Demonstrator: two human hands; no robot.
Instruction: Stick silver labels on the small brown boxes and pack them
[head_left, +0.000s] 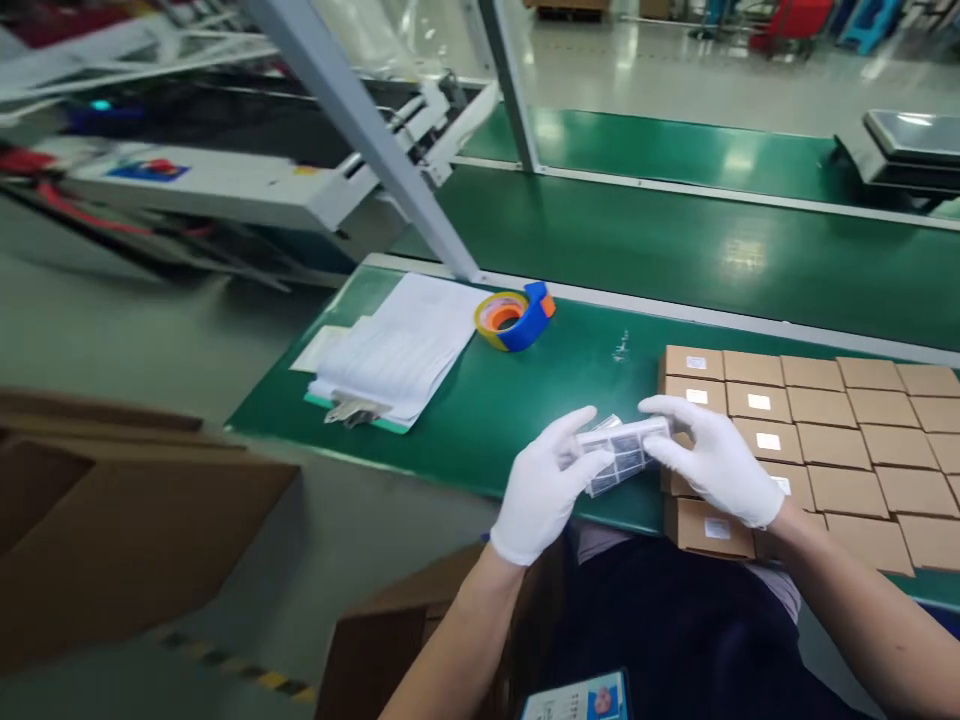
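Observation:
Between my two hands, over the table's front edge, is a small sheet of stickers (628, 462), with dark rectangles set in a pale grid. It seems to be more than one layer, and its print is too small to read. My left hand (536, 490), in a white glove, pinches the left end between thumb and fingers. The thumb and fingers of my right hand (709, 458), also gloved in white, close on the upper right end. Right beside and beneath that hand stand rows of small brown cardboard boxes (832, 443), a few with white labels.
A tape roll in a blue dispenser (525, 325) and a clipboard with papers (401, 345) lie on the green table (525, 400). A grey post (375, 140) rises behind them. Beyond runs a green conveyor (637, 220). Large cartons (135, 540) stand on the floor at left.

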